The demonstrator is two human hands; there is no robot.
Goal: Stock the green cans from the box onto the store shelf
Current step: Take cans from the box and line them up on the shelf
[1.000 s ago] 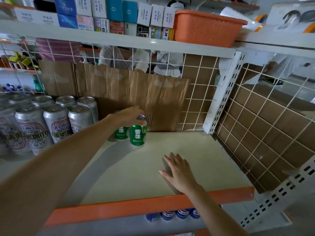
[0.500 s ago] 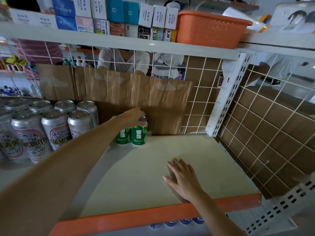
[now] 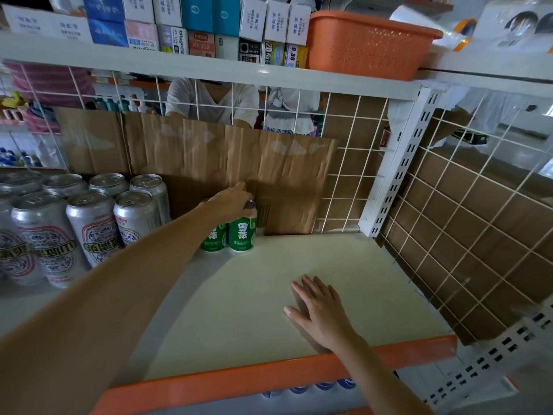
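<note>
A person's left hand (image 3: pixel 230 199) reaches to the far side of a store shelf (image 3: pixel 239 310), where two green cans (image 3: pixel 241 235) stand upright and touching each other, just in front of a cardboard sheet (image 3: pixel 224 163) that lines the back. The grip is closed from above: the fingers curl down over the tops of the green cans, and only a sliver of the right can's silver lid shows past the knuckles. Whether the hand clasps both cans or only one cannot be told from this angle.

The right hand (image 3: pixel 320 310) lies flat, palm down, fingers straight and slightly spread, on the cream shelf board near its orange front edge (image 3: pixel 269 375). It holds nothing and is well apart from the green cans.

To the left, a block of taller silver cans (image 3: pixel 89 229) with red and blue labels stands in rows, the nearest of them just beside the green pair. A white wire grid (image 3: pixel 347 175) backs the shelf and closes its right side, with more cardboard behind it. On the shelf above sit rows of small boxes (image 3: pixel 194 13) and an orange basket (image 3: pixel 368 43) at the right. Blue can tops (image 3: pixel 299 389) peek out from the shelf below. Through the grid, a person in a white top (image 3: pixel 209 100) is on the far side.
</note>
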